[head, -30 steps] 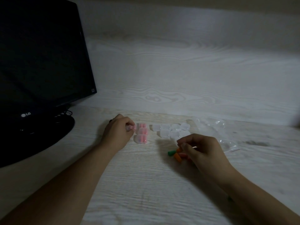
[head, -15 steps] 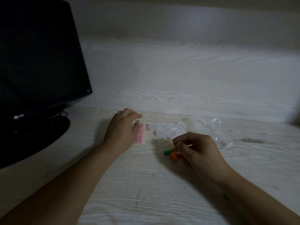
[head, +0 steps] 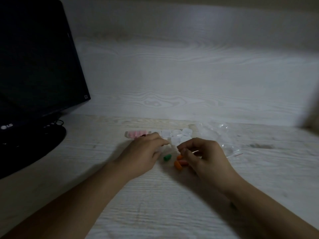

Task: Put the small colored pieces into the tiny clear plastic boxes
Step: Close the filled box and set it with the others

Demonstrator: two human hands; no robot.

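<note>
the small green cylindrical piece (head: 167,157) is seen lying on the pale wooden desk (head: 155,204), just beside the left hand (head: 141,156), whose extended fingertips touch a tiny clear plastic box (head: 164,149); whether the curled right hand (head: 202,156) holds anything cannot be told.

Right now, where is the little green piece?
In the head view the green piece lies on the desk between the two hands, just right of the left hand and left of the orange pieces.
</note>
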